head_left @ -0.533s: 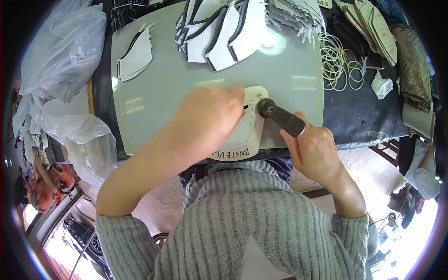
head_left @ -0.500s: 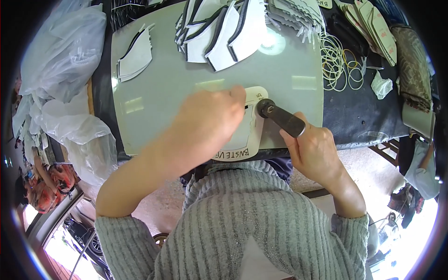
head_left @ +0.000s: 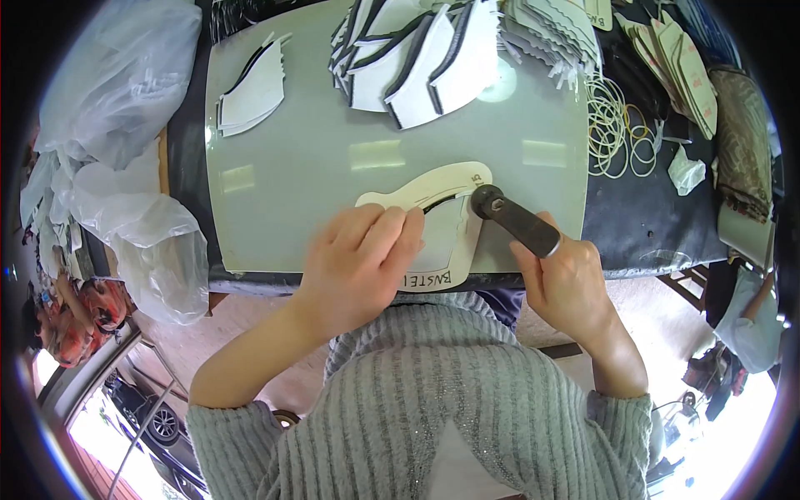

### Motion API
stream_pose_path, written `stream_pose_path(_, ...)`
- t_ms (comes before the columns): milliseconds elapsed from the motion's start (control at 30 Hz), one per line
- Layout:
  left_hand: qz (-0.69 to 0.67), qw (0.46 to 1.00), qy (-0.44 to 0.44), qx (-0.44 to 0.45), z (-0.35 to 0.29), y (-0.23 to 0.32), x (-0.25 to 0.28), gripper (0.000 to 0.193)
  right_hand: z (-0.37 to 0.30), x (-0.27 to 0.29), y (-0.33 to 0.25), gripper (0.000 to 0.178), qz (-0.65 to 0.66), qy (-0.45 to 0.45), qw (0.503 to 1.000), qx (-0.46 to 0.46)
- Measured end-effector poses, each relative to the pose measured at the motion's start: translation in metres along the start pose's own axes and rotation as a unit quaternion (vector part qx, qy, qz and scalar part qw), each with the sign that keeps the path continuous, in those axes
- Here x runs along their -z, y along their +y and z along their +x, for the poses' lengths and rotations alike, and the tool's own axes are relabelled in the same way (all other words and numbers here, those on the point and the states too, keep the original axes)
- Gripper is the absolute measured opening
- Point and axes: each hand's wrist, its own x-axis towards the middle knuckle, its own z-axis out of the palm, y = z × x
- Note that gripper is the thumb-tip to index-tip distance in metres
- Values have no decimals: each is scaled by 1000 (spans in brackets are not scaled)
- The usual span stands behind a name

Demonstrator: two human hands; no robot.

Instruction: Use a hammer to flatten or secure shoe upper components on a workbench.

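My right hand [head_left: 569,282] is closed round a dark hammer [head_left: 523,225], whose rounded end is over the right edge of a cream card template [head_left: 442,177]. The template lies at the table's near edge, with handwriting on its border. Within its cut-out sits a white fabric piece [head_left: 446,237] with a black strip [head_left: 442,202] along its upper edge. On the left part of the template rests my left hand [head_left: 358,258], fingers bent and pressed together; what is under the fingertips is hidden.
White pieces with black edging [head_left: 442,67] lie stacked at the back, and a smaller stack [head_left: 252,90] at back left. Grey cut pieces [head_left: 554,33], pale elastic loops [head_left: 610,125] and crumpled paper [head_left: 687,171] are to the right. Plastic bags [head_left: 137,225] hang at the left.
My left hand has drawn back toward the left and nearer to me, uncovering the template's upper curve and black strip. The hammer stays near the template's right edge in my right hand.
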Motion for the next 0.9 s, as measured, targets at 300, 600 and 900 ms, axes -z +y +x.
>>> stream_pose_path(300,56,997,13,-56,-11,-8,-3,42,8,10,-12,14,2,-13,1000,5)
stream_pose_path(600,26,999,10,-40,-7,-7,-6,43,16,33,-27,14,60,-33,998,-17)
stream_pose_path(900,28,999,6,-38,-6,-7,-6,42,32,41,-37,24,-42,-43,998,22)
